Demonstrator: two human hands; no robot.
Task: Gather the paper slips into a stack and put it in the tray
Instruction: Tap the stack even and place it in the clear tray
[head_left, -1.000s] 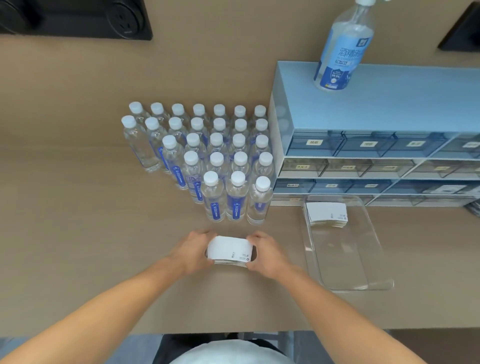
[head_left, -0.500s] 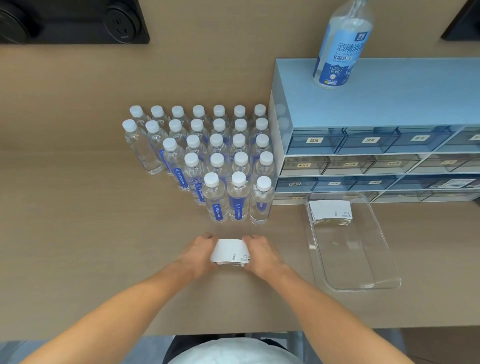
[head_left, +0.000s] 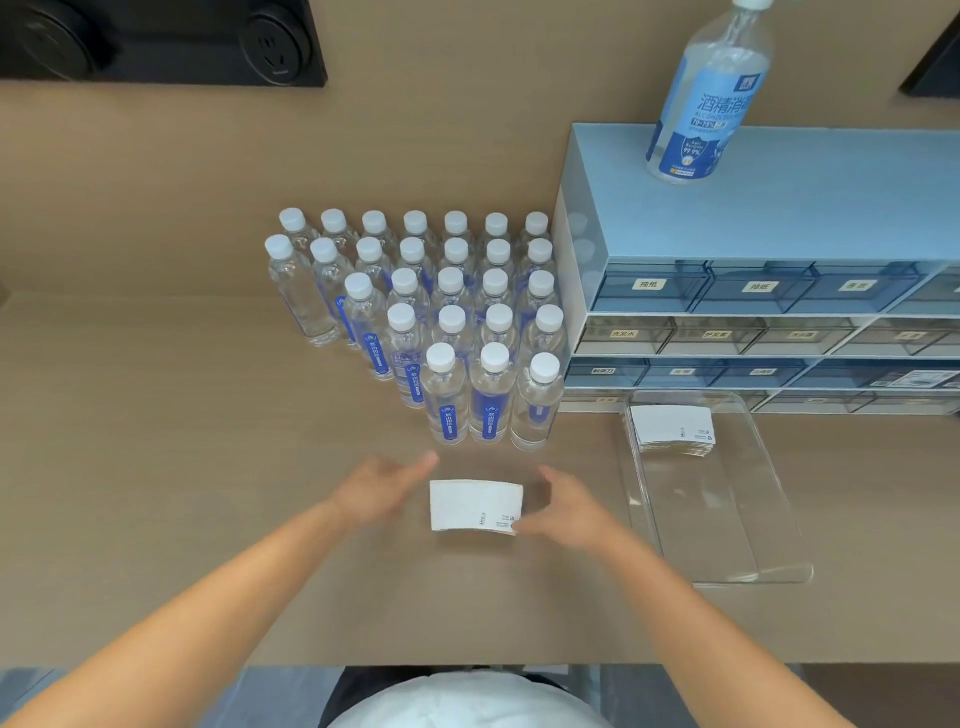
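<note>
A white stack of paper slips (head_left: 475, 506) lies flat on the tan table in front of me. My left hand (head_left: 379, 488) is just left of it, fingers stretched out and apart from the paper. My right hand (head_left: 566, 512) is at the stack's right side, fingers spread, with the thumb touching its near right corner. To the right lies a clear plastic tray (head_left: 727, 551), and a second stack of slips (head_left: 672, 431) rests at its far end.
Several water bottles (head_left: 447, 358) stand in rows just behind the stack. A blue drawer cabinet (head_left: 769, 291) sits behind the tray with a sanitiser bottle (head_left: 706, 98) on top. A black socket panel (head_left: 156, 41) is at the far left.
Both hands were pressing the stack's ends together. Now they have moved apart, the left hand is off the paper, and the stack lies on the table.
</note>
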